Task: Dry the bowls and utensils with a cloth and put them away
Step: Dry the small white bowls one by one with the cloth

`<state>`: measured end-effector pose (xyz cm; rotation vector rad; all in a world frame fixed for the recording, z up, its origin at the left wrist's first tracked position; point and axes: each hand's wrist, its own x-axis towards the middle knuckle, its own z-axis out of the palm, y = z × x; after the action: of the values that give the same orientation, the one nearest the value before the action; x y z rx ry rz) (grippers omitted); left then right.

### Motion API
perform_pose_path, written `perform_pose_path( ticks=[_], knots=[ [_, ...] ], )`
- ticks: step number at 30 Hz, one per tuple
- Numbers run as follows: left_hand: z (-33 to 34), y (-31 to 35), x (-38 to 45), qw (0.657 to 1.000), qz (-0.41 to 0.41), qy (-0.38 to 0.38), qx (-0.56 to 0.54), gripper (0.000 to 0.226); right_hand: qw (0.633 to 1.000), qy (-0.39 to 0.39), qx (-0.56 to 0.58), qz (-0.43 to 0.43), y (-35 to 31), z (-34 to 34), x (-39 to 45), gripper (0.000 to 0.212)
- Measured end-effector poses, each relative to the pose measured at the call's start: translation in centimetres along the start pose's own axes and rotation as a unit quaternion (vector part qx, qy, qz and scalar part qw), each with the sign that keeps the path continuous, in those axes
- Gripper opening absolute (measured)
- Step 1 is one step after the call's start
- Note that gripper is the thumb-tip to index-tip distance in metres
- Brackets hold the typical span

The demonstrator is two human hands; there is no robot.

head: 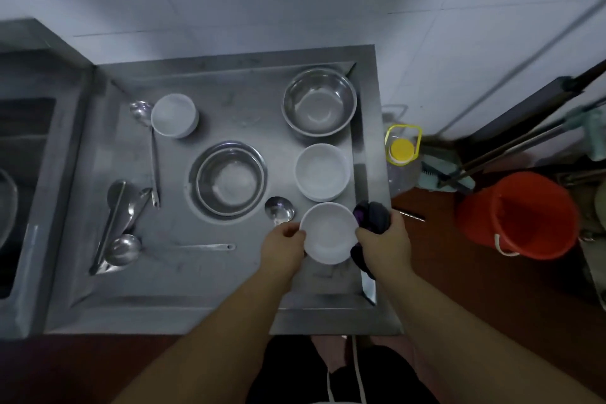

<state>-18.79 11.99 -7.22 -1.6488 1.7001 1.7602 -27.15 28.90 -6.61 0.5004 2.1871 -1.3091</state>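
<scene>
A white bowl (329,232) is held over the steel counter's (183,285) right front. My left hand (284,243) grips its left rim. My right hand (387,239) holds a dark purple cloth (372,214) against the bowl's right side. Two more white bowls stand on the counter, one (323,171) just behind and one (174,115) at the back left. A steel bowl (319,102) sits at the back right and another (229,179) in the middle. A ladle (279,208) lies by my left hand. More ladles (123,249) and a scoop (114,203) lie at the left.
A sink (19,154) lies to the left of the counter. On the floor to the right stand a clear jug with a yellow cap (400,148) and an orange bucket (518,215). Mop handles (511,144) lean against the tiled wall.
</scene>
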Motion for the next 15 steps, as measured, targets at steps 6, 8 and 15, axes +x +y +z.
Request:
perform_pose_path(
  ticks=[6, 8, 15],
  knots=[
    [-0.1, -0.3, -0.1, 0.999, 0.015, 0.036, 0.032, 0.022, 1.0, -0.02, -0.004, 0.001, 0.2, 0.0, 0.5, 0.035],
    [-0.2, -0.1, -0.5, 0.999, 0.013, 0.036, 0.035, 0.019, 1.0, -0.026, -0.002, -0.007, 0.1, -0.3, 0.4, 0.033],
    [-1.5, 0.0, -4.1, 0.988, 0.054, 0.059, 0.135, 0.032, 0.996, -0.035, -0.061, -0.062, 0.5, -4.0, -0.5, 0.036]
  ],
)
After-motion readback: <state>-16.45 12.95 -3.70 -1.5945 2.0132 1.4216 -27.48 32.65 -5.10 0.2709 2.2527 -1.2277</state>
